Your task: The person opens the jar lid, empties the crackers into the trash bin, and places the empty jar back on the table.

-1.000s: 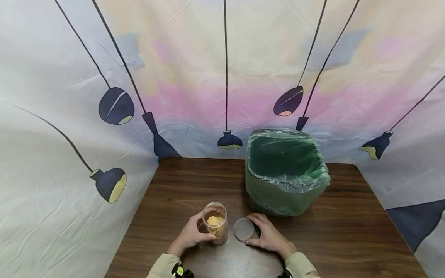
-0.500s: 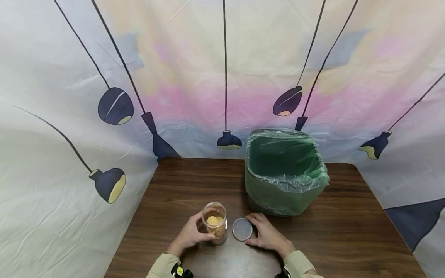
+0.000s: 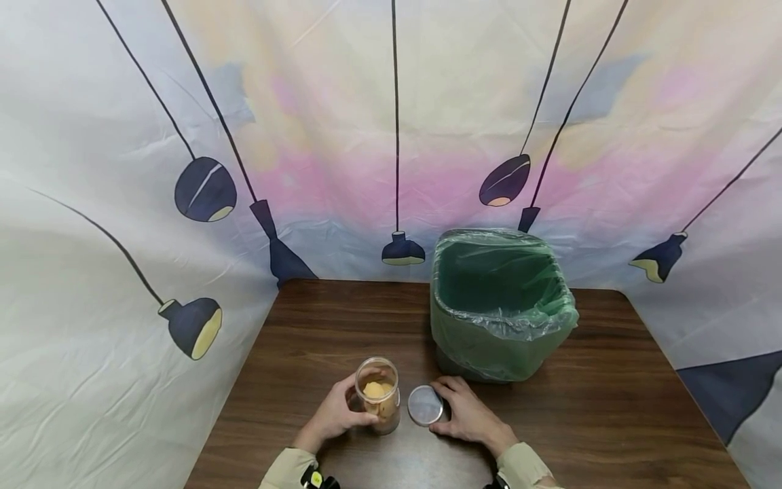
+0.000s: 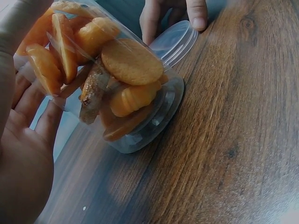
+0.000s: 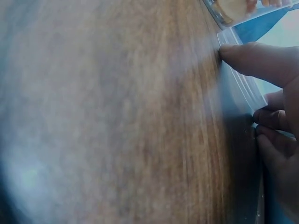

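Note:
A clear plastic jar stands upright on the wooden table with its mouth uncovered. Orange-brown cookies of several shapes fill part of it, as the left wrist view shows. My left hand grips the jar from the left, thumb in front and fingers behind. Just right of the jar lies a round translucent lid, low at the tabletop. My right hand holds the lid by its right side, and in the right wrist view the thumb and fingertips are at its ridged rim.
A bin with a green plastic liner stands on the table behind the right hand. Cloth printed with hanging lamps surrounds the table at the back and sides.
The lid and right hand have shifted very slightly left, and the lid's face looks lighter than one second ago. The left hand keeps its grip on the jar.

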Tool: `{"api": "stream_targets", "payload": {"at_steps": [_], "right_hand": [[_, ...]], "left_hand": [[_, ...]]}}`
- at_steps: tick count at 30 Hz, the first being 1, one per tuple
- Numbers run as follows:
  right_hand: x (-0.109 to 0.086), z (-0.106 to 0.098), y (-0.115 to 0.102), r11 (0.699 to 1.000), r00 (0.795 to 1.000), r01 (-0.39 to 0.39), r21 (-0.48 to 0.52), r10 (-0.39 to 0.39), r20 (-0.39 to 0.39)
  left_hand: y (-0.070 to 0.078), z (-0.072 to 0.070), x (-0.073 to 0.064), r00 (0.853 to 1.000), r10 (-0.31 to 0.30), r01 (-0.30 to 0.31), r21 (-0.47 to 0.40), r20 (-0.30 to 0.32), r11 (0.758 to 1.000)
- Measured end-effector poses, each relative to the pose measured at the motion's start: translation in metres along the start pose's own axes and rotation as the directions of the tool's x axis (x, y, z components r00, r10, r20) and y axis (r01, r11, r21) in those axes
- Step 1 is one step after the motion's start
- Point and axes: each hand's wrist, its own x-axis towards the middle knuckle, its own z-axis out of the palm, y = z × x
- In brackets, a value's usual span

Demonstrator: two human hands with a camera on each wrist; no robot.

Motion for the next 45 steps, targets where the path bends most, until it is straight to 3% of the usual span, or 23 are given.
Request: {"api": "stream_targets", "payload": {"at_steps": [20, 32, 45], "right_hand": [[-0.002, -0.001, 0.004, 1.000, 1.000, -0.003, 0.029, 0.002, 0.029], [-0.002, -0.006, 0.001, 0.995, 0.999, -0.040, 0.096, 0.038, 0.027], [-0.003, -0.011, -0.002, 0.995, 0.999, -0.038, 0.091, 0.034, 0.036]], "left_hand": [[0.000, 0.000, 0.000, 0.999, -0.034, 0.034, -0.004, 0.003, 0.999], [0.002, 0.000, 0.001, 1.000, -0.007, 0.007, -0.026, 0.010, 1.000], [0.002, -0.001, 0.000, 1.000, 0.015, -0.015, -0.010, 0.013, 1.000]]}}
